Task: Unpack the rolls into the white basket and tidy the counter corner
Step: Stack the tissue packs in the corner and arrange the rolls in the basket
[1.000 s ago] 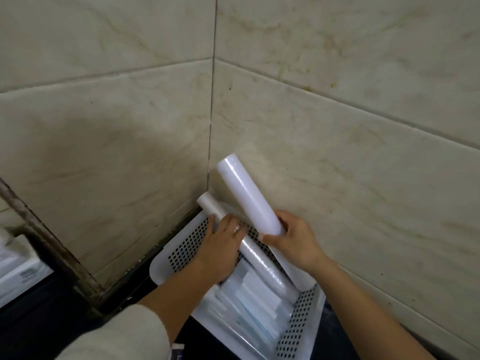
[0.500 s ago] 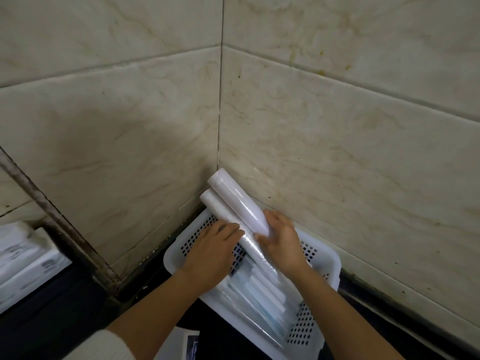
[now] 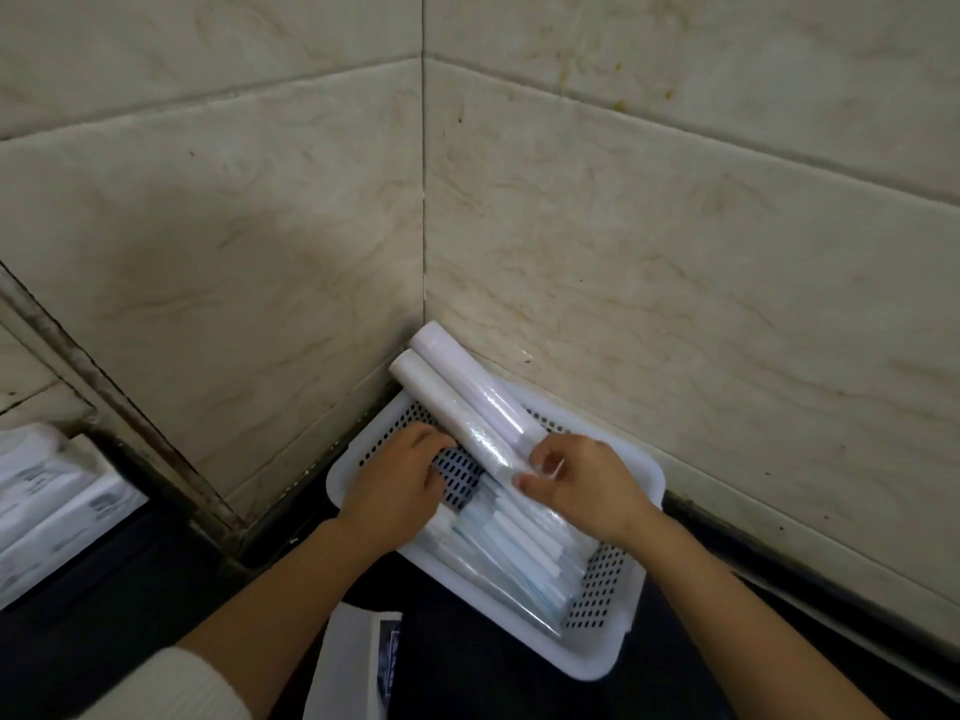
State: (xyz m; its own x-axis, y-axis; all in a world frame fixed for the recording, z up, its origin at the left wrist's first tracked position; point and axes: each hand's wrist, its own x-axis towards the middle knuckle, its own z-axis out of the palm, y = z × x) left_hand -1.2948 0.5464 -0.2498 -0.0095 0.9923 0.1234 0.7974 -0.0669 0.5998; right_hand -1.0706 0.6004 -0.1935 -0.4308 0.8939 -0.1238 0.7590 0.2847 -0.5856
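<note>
A white perforated basket (image 3: 597, 662) sits on the dark counter, pushed into the tiled corner. Several flat clear-wrapped packs (image 3: 514, 553) lie in it. Two white rolls lean side by side out of the basket, their tops against the corner: the left roll (image 3: 436, 402) and the right roll (image 3: 467, 379). My left hand (image 3: 395, 485) lies flat over the basket's left side, fingertips touching the left roll. My right hand (image 3: 587, 485) pinches the lower end of the right roll, thumb and fingers around it. The rolls' lower ends are hidden by my hands.
A white carton with dark print (image 3: 353, 667) lies at the near edge by my left forearm. White wrapped packs (image 3: 47, 511) are stacked at far left. A dark grimy frame strip (image 3: 104, 397) runs diagonally down the left wall. Tiled walls close in behind the basket.
My right hand lowered the raised roll until it lies beside the other one against the corner. My left hand slid off the left roll to its side. The view shifted downward.
</note>
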